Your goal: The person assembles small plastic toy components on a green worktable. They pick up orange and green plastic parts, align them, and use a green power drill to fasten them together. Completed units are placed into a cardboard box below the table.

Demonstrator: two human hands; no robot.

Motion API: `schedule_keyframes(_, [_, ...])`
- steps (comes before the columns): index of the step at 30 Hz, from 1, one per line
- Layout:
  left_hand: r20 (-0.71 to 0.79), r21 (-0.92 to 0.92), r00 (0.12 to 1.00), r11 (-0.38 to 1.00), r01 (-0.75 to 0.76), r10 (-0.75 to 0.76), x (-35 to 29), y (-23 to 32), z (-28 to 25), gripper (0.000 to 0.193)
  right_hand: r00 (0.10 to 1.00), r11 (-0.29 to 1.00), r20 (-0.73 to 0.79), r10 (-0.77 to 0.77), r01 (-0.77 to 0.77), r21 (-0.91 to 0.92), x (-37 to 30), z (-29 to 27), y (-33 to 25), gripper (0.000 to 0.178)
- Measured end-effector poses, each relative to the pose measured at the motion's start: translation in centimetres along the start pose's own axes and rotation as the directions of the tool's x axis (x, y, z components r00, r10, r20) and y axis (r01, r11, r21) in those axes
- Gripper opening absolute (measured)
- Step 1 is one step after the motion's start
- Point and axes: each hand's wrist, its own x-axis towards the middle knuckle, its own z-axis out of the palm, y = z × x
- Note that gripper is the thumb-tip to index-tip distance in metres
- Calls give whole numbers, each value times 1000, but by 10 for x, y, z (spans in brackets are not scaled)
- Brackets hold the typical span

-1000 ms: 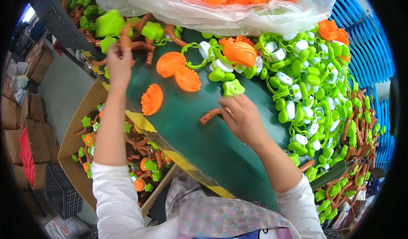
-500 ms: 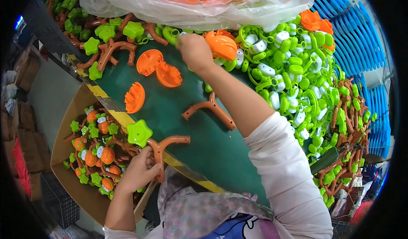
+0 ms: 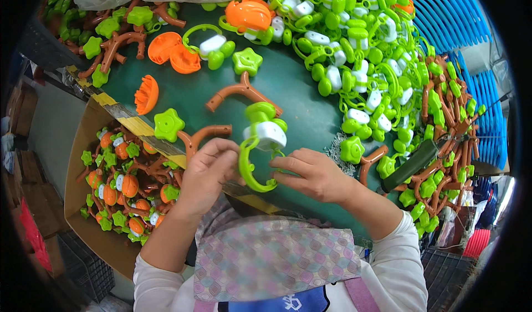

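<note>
Carton [image 3: 76, 193], far left. Contents?

Orange balls, green stars, brown branch pieces, heaped. Above it a dark crate [image 3: 43, 52], more green and brown parts.

Next, moving right?

Orange half-shell [image 3: 146, 95] on its own near the striped table edge; two orange shells [image 3: 164, 47] side by side beyond it. Then a green star [image 3: 169, 124] beside a brown forked branch [image 3: 194, 140], close to the left hand.

Left hand [image 3: 208, 173]: fingers?

Bent, tips bunched toward the ring's left side. Grip hidden; cannot tell whether they pinch it.

And the ring?

Ring piece [image 3: 266, 134]: bright green loop, white block, green lobes on top. Between both hands, loop hanging toward the wearer, over the green tabletop [image 3: 307, 110]. Just beyond it, a Y-shaped branch [image 3: 246, 92], second star [image 3: 247, 61] at its upper stub. Joined or merely touching, cannot tell.

Right hand?

Right hand [image 3: 316, 173]: thumb and fingers drawn together, pinching the loop's right side.

Past that?

One more star [image 3: 352, 149] beside a short brown piece [image 3: 372, 165]. Behind them a big pile of green-and-white ring pieces [image 3: 366, 85]. Then a dark green bar [image 3: 411, 165], slanted; a heap of brown branches with green parts [image 3: 443, 115]; blue slatted racks [image 3: 485, 90] at far right.
</note>
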Motion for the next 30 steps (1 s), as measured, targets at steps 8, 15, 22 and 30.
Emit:
schedule_keyframes(8, [20, 48, 990, 989, 141, -142, -14, -37, 16, 18, 996, 995, 3, 87, -87, 39, -19, 19, -10, 40])
schedule_keyframes(15, [1, 122, 999, 992, -38, 38, -24, -55, 28, 19, 889, 801, -42, 457, -390, 455, -22, 50, -31, 37])
schedule_keyframes(22, [113, 43, 992, 998, 43, -48, -22, -39, 16, 16, 899, 679, 4, 439, -334, 654, -29, 27, -28, 18])
schedule_keyframes(30, [420, 875, 778, 18, -483, 467, 14, 11, -9, 24, 901, 751, 102, 421, -410, 517, -10, 16, -32, 33])
